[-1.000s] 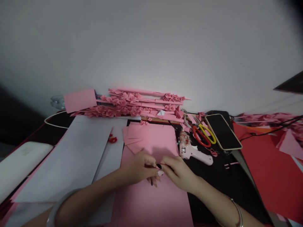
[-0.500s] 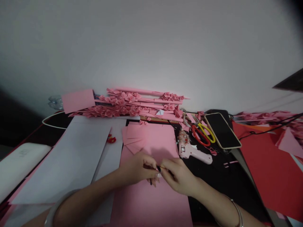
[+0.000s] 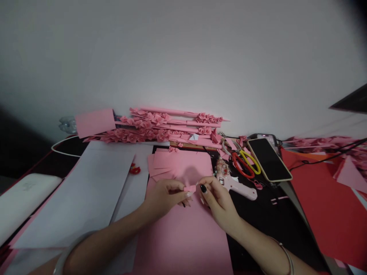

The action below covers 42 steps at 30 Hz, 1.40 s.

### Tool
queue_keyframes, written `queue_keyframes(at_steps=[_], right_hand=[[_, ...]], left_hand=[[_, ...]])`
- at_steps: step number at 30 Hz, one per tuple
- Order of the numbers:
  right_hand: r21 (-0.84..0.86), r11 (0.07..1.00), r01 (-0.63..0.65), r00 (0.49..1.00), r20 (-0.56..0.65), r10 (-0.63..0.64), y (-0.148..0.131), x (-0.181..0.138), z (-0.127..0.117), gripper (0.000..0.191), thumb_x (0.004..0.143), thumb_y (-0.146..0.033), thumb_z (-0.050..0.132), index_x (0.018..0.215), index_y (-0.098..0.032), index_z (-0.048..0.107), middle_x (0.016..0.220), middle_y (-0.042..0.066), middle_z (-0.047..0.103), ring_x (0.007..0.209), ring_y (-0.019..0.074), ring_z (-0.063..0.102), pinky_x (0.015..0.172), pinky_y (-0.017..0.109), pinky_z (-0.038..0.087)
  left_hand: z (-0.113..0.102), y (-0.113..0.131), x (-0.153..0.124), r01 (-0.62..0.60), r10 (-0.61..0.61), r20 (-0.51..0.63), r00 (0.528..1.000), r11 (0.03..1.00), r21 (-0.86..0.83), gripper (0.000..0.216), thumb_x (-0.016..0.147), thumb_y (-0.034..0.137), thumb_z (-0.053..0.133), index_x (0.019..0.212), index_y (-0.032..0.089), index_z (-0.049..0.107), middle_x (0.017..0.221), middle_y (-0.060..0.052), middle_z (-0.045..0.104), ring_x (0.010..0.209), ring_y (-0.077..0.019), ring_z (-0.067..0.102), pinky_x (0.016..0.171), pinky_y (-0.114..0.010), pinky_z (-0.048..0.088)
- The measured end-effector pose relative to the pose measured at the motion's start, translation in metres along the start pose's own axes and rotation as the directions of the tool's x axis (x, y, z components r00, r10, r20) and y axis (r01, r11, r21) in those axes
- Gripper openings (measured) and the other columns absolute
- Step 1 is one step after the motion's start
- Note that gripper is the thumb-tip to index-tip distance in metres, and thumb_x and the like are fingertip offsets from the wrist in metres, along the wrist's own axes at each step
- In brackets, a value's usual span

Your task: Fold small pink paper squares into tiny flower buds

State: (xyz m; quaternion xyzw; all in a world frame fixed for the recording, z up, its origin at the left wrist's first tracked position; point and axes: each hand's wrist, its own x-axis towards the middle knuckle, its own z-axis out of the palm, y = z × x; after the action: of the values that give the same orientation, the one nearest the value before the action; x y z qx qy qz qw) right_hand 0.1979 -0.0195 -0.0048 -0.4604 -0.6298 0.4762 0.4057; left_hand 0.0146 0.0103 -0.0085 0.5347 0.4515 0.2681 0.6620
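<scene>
A small folded strip of pink paper (image 3: 189, 188) is pinched between the thumb and fingers of my left hand (image 3: 165, 195). At the strip's right end are the loosely bent fingers of my right hand (image 3: 218, 200), thumb and index slightly apart; whether a fingertip touches the strip I cannot tell. Both hands are above a large pink sheet (image 3: 183, 244). Several smaller pink paper pieces (image 3: 163, 162) lie fanned out beyond my left hand.
A pink glue gun (image 3: 239, 188), red and yellow-handled scissors (image 3: 243, 164) and a phone (image 3: 269, 158) lie to the right, before red sheets (image 3: 327, 206). White sheets (image 3: 83, 198) and a white power bank (image 3: 28, 194) are left. Pink paper flower stems (image 3: 160, 128) line the wall.
My hands have moved apart a little and slightly upward. The pink strip, hidden by fingers before, now shows in my left hand, and my right fingers have loosened.
</scene>
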Motion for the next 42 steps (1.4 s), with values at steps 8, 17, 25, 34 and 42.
queue_keyframes(at_steps=[8, 17, 25, 34, 42], right_hand=[[0.016, 1.0, -0.013, 1.0, 0.005, 0.013, 0.0, 0.001, 0.001, 0.018, 0.095, -0.034, 0.04, 0.094, -0.019, 0.049, 0.063, -0.004, 0.041, 0.051, 0.0101, 0.039, 0.048, 0.022, 0.03], [-0.008, 1.0, -0.025, 0.999, 0.046, 0.025, -0.001, 0.002, 0.0, 0.015, 0.095, -0.031, 0.041, 0.093, -0.018, 0.049, 0.062, -0.005, 0.041, 0.051, 0.0097, 0.038, 0.047, 0.021, 0.029], [-0.095, 0.995, -0.04, 0.996, 0.077, 0.047, -0.003, 0.006, 0.002, 0.004, 0.089, -0.022, 0.048, 0.088, -0.018, 0.05, 0.06, -0.006, 0.041, 0.052, 0.0097, 0.039, 0.05, 0.021, 0.031], [-0.006, 0.996, -0.085, 0.993, 0.083, 0.085, 0.002, 0.007, 0.002, 0.006, 0.09, -0.022, 0.048, 0.086, -0.019, 0.05, 0.06, -0.006, 0.046, 0.05, 0.0085, 0.04, 0.047, 0.02, 0.031], [0.229, 0.963, -0.143, 0.99, 0.034, 0.139, 0.001, 0.011, 0.002, 0.015, 0.088, -0.031, 0.053, 0.081, -0.019, 0.047, 0.055, -0.008, 0.046, 0.041, 0.0056, 0.034, 0.04, 0.018, 0.026]], left_hand=[[0.0, 0.003, -0.001, -0.039, 0.041, -0.021, 0.999, 0.996, 0.08, 0.022, 0.077, 0.031, 0.064, 0.065, 0.013, 0.069, 0.062, -0.005, 0.07, 0.061, -0.0148, 0.066, 0.061, -0.023, 0.052], [0.001, 0.002, -0.002, -0.032, 0.035, -0.026, 0.999, 0.994, 0.104, 0.022, 0.076, 0.033, 0.065, 0.066, 0.014, 0.068, 0.063, -0.005, 0.07, 0.062, -0.0155, 0.066, 0.06, -0.023, 0.051], [0.0, 0.0, -0.003, -0.085, 0.088, -0.002, 0.996, 0.967, 0.241, 0.02, 0.08, 0.028, 0.059, 0.069, 0.013, 0.068, 0.067, -0.004, 0.071, 0.065, -0.0148, 0.065, 0.061, -0.022, 0.049], [0.0, 0.0, -0.005, -0.167, 0.16, 0.046, 0.986, 0.93, 0.328, 0.019, 0.081, 0.027, 0.058, 0.072, 0.013, 0.068, 0.067, -0.002, 0.068, 0.063, -0.0123, 0.06, 0.058, -0.02, 0.042], [-0.001, 0.002, -0.002, -0.148, 0.138, 0.083, 0.987, 0.98, 0.136, 0.037, 0.092, 0.037, 0.039, 0.08, 0.013, 0.064, 0.064, -0.004, 0.067, 0.062, -0.0147, 0.065, 0.06, -0.024, 0.05]])
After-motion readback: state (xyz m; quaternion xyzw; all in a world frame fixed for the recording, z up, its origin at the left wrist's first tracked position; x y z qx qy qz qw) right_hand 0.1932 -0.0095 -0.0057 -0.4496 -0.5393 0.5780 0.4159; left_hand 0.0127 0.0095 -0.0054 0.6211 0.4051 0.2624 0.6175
